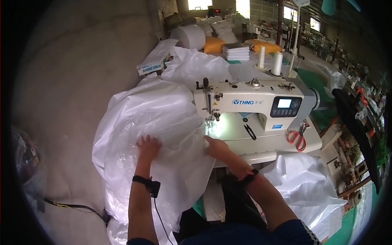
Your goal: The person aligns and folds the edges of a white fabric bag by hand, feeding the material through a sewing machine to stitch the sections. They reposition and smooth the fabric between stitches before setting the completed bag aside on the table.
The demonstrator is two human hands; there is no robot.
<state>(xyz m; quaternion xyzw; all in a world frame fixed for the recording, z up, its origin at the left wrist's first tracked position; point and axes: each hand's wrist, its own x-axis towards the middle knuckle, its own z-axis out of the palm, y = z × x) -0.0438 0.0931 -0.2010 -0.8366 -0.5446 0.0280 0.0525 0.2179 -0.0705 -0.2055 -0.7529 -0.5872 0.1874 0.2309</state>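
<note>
Stitching looks unfinished — the white sheet lies against the sewing machine, left hand spread on it, right hand apparently pinching its edge; completed seam isn't discernible.

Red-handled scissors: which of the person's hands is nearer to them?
The right. The right hand, at the edge of the white sheeting, is left of the scissors; the left hand is much farther left, spread on the sheeting.

A sewing machine and 2 thread cones show a workshop.
</note>
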